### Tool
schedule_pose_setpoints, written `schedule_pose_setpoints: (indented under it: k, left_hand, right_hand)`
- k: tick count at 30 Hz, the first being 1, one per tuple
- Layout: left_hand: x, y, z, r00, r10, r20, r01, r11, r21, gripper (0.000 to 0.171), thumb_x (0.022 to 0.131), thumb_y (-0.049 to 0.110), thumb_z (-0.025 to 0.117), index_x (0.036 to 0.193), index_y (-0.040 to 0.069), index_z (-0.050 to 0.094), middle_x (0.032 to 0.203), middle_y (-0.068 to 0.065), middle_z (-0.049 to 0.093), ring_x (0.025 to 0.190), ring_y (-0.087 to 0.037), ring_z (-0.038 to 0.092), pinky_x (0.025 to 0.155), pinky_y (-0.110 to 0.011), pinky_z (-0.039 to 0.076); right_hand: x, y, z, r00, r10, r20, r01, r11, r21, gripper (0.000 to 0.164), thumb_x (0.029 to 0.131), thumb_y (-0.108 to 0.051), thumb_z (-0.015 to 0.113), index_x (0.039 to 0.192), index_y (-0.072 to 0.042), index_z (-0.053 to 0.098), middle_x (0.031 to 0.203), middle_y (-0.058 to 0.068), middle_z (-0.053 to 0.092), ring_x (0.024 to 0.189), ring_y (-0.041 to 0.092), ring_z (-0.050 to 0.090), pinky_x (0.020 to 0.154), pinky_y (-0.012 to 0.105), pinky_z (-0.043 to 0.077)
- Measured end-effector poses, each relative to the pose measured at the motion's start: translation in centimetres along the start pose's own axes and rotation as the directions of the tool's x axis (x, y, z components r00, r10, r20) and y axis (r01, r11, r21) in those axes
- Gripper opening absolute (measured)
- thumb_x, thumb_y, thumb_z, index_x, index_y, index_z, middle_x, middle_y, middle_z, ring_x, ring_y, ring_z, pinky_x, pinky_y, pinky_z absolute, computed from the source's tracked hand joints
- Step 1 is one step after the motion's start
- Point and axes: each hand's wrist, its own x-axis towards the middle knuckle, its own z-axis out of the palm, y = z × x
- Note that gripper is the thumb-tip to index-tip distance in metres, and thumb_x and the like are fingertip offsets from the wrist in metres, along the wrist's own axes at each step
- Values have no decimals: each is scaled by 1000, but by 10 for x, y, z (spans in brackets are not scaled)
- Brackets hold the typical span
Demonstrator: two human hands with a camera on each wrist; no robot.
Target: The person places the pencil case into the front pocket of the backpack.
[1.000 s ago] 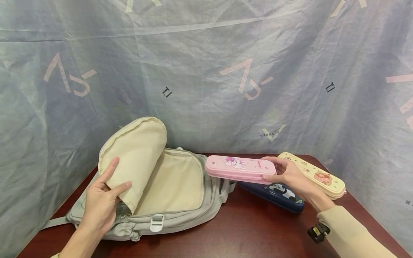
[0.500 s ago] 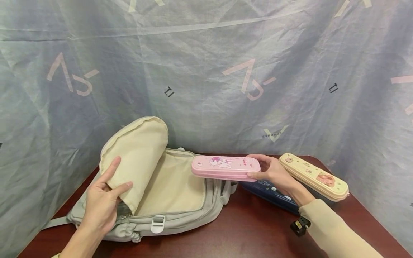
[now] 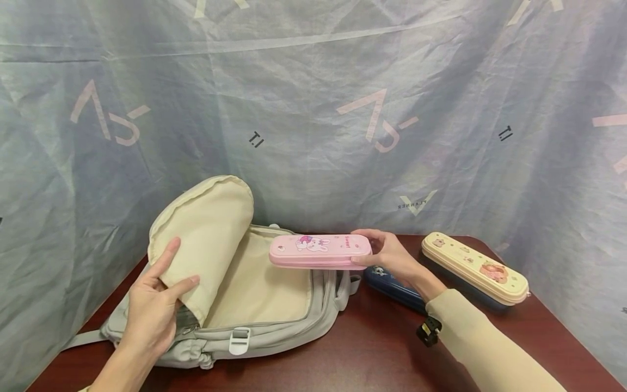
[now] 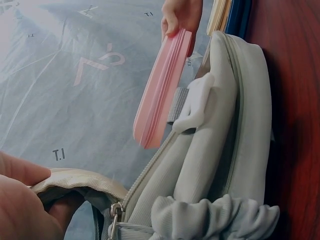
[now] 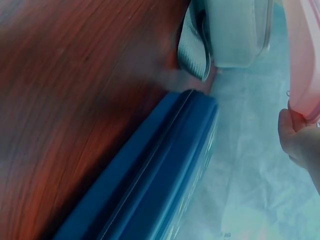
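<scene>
My left hand (image 3: pixel 153 307) grips the edge of the raised cream-lined flap (image 3: pixel 206 239) of a grey-green backpack (image 3: pixel 289 335) lying on its back. Its thumb and fingers pinch the flap cloth, also seen in the left wrist view. With my right hand (image 3: pixel 389 258) I hold a pink pencil case (image 3: pixel 320 251) by its right end, thumb on the near side. The case has a rabbit print and the word "Sweet". It is held level in the air, its left end over the right part of the unzipped compartment (image 3: pixel 266 291).
A dark blue pencil case (image 3: pixel 394 287) lies on the red-brown table (image 3: pixel 362 348), partly behind my right forearm. Right of it, a yellow pencil case (image 3: pixel 475 267) with a bear print rests on another dark one. A grey printed cloth (image 3: pixel 313 136) hangs behind.
My right hand has carried the pink pencil case leftward, from beside the backpack to over its compartment. The left hand keeps its grip on the flap, almost still.
</scene>
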Motion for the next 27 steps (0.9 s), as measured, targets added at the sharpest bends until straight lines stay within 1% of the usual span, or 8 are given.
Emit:
schedule_pose_setpoints:
  k: [7,10,12,16,19,23,27]
  left_hand:
    - [0,1,0,1000,0,-1,0,1000,20,88,92,-21,67,164,23,40,176,4,8,142,-4,42,90,-17,56]
    - [0,2,1,1000,9,-3,-9,1000,22,88,92,-21,67,163,21,41,176,5,9,146,-7,37,88,-16,56]
    - [0,2,1,1000,15,-4,-15,1000,22,87,92,-22,67,163,21,41,176,4,10,146,-7,37,88,-15,56]
    - [0,3,1,1000,29,-5,-28,999,18,87,91,-22,67,163,19,41,175,4,11,138,-2,43,84,-14,56]
    - [0,2,1,999,38,3,-38,999,8,87,91,-23,67,163,18,41,176,1,12,132,1,48,85,-15,56]
    - [-1,2,1,999,48,14,-48,999,-18,88,91,-24,65,164,18,41,175,-5,15,129,-1,54,90,-19,57]
    - [-1,2,1,999,46,9,-46,998,-33,88,91,-25,65,163,19,41,174,-10,19,128,-2,56,91,-20,57]
  right_hand:
    - [17,-1,20,1000,11,6,-11,1000,18,61,85,0,82,142,6,60,120,18,68,101,23,64,80,27,58]
    - [23,-2,28,1000,23,16,-23,999,23,60,86,0,82,142,4,61,121,17,68,102,23,63,81,28,58]
    - [27,-2,33,999,30,20,-30,999,18,61,86,-1,82,143,3,61,121,17,68,103,23,63,82,28,58]
    - [34,-4,41,1000,23,21,-23,1000,-6,61,86,-3,83,142,4,61,121,16,68,102,22,63,84,28,56]
    - [40,-4,47,1000,18,21,-18,1000,-11,61,85,-3,84,141,4,62,119,16,69,101,22,62,84,28,55]
    - [46,-4,55,999,22,23,-22,1000,-9,60,84,0,84,140,4,64,118,16,69,101,21,63,84,27,55]
    - [50,-5,64,999,27,28,-26,1000,-15,60,83,0,85,139,3,65,118,15,69,101,21,63,84,28,54]
